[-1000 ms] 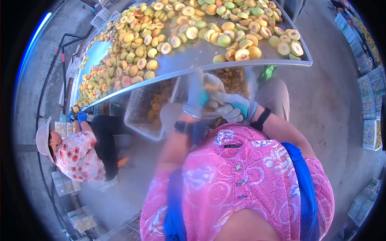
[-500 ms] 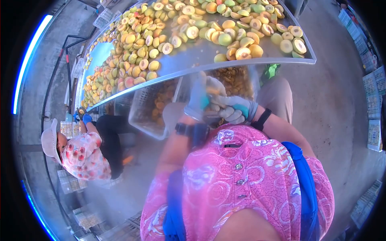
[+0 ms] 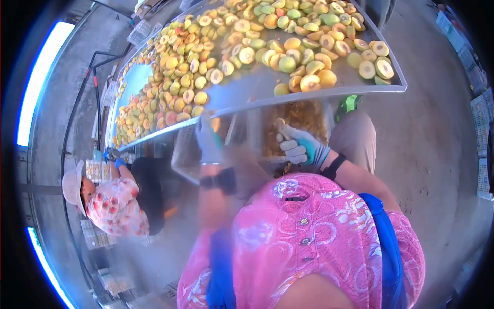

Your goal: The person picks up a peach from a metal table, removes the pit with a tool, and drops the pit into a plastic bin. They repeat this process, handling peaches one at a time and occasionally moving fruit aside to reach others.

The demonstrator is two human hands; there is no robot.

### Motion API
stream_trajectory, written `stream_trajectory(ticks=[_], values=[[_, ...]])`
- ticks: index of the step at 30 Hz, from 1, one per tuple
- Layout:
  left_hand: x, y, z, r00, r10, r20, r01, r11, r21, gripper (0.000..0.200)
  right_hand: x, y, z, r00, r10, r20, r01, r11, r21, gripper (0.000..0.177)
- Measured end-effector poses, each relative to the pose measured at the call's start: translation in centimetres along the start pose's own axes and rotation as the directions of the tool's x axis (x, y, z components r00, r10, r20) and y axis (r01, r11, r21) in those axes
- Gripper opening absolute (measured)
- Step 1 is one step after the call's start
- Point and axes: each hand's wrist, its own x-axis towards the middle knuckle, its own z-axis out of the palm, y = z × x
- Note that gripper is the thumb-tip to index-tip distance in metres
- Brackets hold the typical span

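Note:
My left hand (image 3: pixel 208 141), in a pale glove and smeared by motion, is just below the table's front edge, over the left crate (image 3: pixel 180 159). A patch of orange fruit (image 3: pixel 216 124) shows right beside its fingers. My right hand (image 3: pixel 301 145), in a white and teal glove, is closed with curled fingers above the crate of brownish pieces (image 3: pixel 303 116). I cannot tell what small thing is at its fingertips. Beyond both hands, halved peaches (image 3: pixel 310 82), yellow and green, lie heaped on the metal table (image 3: pixel 247 85).
The table's raised rim (image 3: pixel 355 91) runs just above my hands. At the left a person in a hat (image 3: pixel 118 206) works at the same table, with a blue glove near its edge. Stacked crates (image 3: pixel 481 118) stand far right. A green object (image 3: pixel 351 103) is beside my knee.
My hands were together in front of me; now they are apart. The left has moved left to the other crate, while the right stays near its place. The view has shifted slightly.

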Motion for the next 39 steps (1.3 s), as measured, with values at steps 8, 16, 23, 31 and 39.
stream_trajectory(ticks=[8,16,23,31,39], values=[[0.6,1.8,13.6,0.64,0.343,0.688,-0.763,0.389,0.516,0.041,0.3,-0.7,-2.0,0.977,-0.03,-0.213,-0.004,0.987,-0.158,0.03],[7.2,-6.5,21.7,0.439,0.076,0.895,-0.869,0.289,0.402,0.052,-2.0,-1.0,-0.1,0.934,-0.204,-0.292,0.115,0.948,-0.297,0.036],[4.7,-4.4,17.7,0.702,0.045,0.711,-0.496,0.747,0.442,0.037,-1.9,-1.0,3.0,0.951,-0.211,-0.226,0.116,0.921,-0.372,0.033],[-2.4,1.2,13.4,0.716,-0.146,0.682,0.053,0.987,0.155,0.046,-0.3,-2.2,4.8,0.976,-0.209,-0.061,0.174,0.918,-0.356,0.039],[-3.2,-2.9,10.2,0.778,0.206,0.593,-0.457,0.833,0.311,0.036,0.6,0.2,7.1,0.795,-0.501,-0.343,0.065,0.632,-0.772,0.04]])
